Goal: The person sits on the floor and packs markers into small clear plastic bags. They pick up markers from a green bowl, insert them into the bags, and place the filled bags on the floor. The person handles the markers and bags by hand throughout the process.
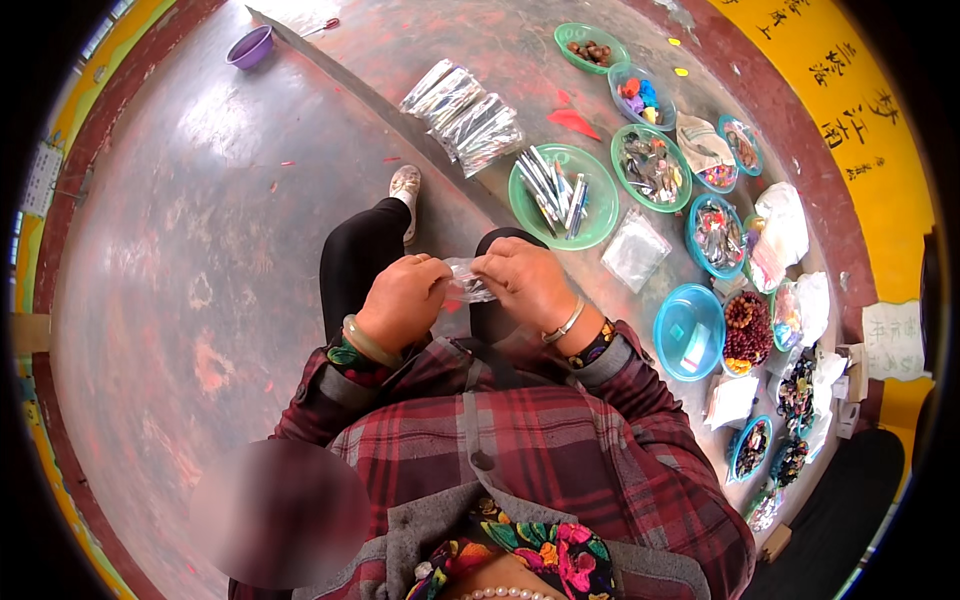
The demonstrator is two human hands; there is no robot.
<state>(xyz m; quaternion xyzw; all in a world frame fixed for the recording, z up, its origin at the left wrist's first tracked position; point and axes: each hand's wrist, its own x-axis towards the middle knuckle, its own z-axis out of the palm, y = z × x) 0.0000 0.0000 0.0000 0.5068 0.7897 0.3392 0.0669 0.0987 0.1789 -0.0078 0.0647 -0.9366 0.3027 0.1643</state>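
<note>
Over my lap, both hands hold a small clear plastic bag point(466, 281) between them. My left hand point(403, 297) pinches its left edge, and my right hand point(528, 287) grips the right edge with fingers bent. Something dark shows faintly through the film, too small to make out. Just beyond my right knee, a green basin point(597, 205) holds several pens point(553, 190). A stack of clear plastic bags point(636, 250) lies on the floor to the right of that basin.
Packed bundles point(462, 117) lie along a floor ledge ahead. To the right stand several basins of small goods, among them a blue basin point(690, 332) and dark red beads point(748, 325). Far left sits a purple basin point(250, 47). A yellow and maroon wall point(850, 110) borders the right.
</note>
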